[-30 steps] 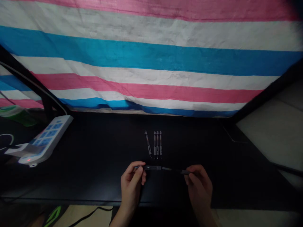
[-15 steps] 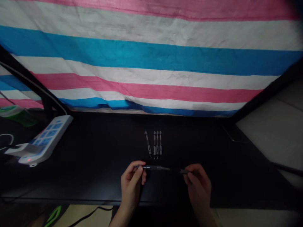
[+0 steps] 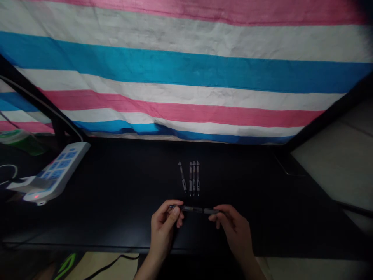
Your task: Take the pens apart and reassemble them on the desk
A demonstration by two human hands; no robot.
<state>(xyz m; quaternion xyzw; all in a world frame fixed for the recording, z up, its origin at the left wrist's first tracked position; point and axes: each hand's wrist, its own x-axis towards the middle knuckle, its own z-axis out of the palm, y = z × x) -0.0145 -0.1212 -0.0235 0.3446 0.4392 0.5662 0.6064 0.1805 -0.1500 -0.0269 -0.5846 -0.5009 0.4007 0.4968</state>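
Observation:
My left hand (image 3: 163, 225) is closed, with thumb and fingers pinching the left end of a clear pen barrel (image 3: 192, 209). From the other side, my right hand (image 3: 235, 227) grips a grey pen grip section (image 3: 210, 211). The two parts lie in one line, nearly level above the desk, and meet or almost meet; I cannot tell whether they are joined. Beyond my hands, several similar pens (image 3: 194, 177) lie on the desk with their tips toward me. One tilted pen (image 3: 182, 177) rests a little left of the others, which lie side by side.
The black desk (image 3: 122, 202) runs up to a striped cloth (image 3: 186, 70) at the back. On the left lie a white power strip (image 3: 62, 167) with a plug and cable, and a green container (image 3: 25, 142). A dark flat object (image 3: 288, 163) is at the back right.
My right hand has moved left with the grip section, closing the gap to the barrel. The thin refill seen between them is now covered. My left hand has shifted slightly right.

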